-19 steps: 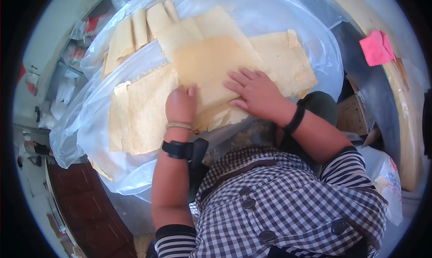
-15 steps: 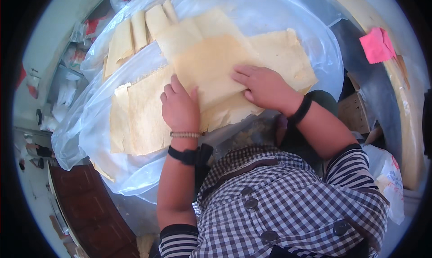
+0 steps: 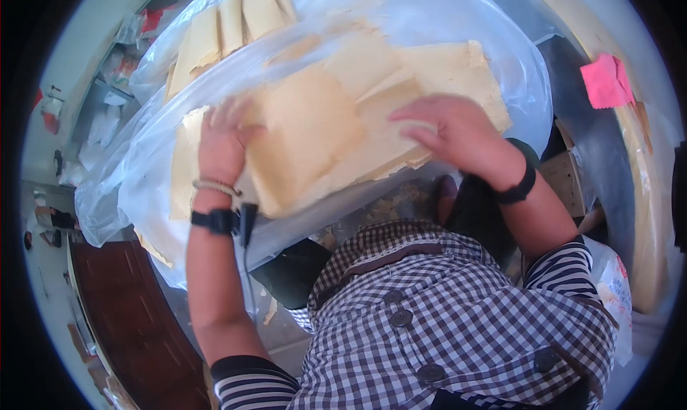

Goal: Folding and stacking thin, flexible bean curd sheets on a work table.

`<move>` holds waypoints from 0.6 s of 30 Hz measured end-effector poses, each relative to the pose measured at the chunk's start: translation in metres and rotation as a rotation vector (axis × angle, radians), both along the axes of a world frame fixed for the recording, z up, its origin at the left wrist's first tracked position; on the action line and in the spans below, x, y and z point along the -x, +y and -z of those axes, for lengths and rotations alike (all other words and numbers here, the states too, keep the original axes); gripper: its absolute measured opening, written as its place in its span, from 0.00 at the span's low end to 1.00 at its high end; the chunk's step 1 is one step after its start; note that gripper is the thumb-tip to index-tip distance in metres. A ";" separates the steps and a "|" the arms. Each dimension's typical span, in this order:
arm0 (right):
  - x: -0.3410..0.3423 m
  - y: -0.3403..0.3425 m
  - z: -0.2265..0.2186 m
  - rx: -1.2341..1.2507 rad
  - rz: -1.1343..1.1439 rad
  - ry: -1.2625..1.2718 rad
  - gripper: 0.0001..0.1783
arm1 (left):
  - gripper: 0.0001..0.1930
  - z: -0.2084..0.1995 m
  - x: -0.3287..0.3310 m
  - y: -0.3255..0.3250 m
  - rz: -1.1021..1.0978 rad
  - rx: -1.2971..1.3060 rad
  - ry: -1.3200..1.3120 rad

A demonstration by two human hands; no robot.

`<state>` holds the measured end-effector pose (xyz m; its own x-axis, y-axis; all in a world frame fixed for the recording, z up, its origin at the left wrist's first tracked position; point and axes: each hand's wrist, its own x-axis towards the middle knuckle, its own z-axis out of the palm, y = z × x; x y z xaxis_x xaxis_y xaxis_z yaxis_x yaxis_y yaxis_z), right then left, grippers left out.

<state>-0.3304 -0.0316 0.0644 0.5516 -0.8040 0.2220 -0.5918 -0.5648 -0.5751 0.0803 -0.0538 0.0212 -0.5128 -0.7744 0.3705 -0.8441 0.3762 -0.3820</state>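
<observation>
A stack of thin tan sheets [image 3: 336,124] lies on a clear plastic bag [image 3: 444,23] in front of me. My left hand [image 3: 222,142] presses on the left edge of the stack, fingers around the top sheet's side, blurred by motion. My right hand [image 3: 454,134] lies flat on the right part of the sheets, fingers spread and pointing left. The top sheet sits tilted between both hands. More tan sheets [image 3: 236,23] stand in a row at the far left of the bag.
A pink cloth [image 3: 607,81] lies on a curved pale edge at the right. A dark wooden surface [image 3: 129,310] is at the lower left. Small packets and clutter [image 3: 107,88] line the left side. A white bag [image 3: 608,288] sits by my right elbow.
Both hands have shifted farther apart along the stack, the left one moving up and left. The top sheet has slid and turned toward me.
</observation>
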 end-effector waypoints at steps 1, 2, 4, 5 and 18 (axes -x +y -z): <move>0.002 -0.009 0.004 0.130 -0.016 0.064 0.16 | 0.21 -0.010 -0.011 -0.005 -0.085 0.016 -0.036; 0.004 -0.013 0.010 0.205 0.015 0.167 0.16 | 0.22 -0.024 -0.016 -0.008 -0.142 0.075 -0.100; 0.004 -0.013 0.021 0.192 -0.082 0.248 0.24 | 0.24 -0.053 -0.005 0.001 -0.291 0.023 -0.108; 0.004 -0.009 0.025 0.257 -0.122 0.272 0.26 | 0.25 -0.067 0.006 0.013 -0.381 -0.097 -0.050; -0.017 0.003 0.024 0.243 -0.135 0.355 0.25 | 0.16 -0.007 0.076 0.086 -0.073 -0.441 0.560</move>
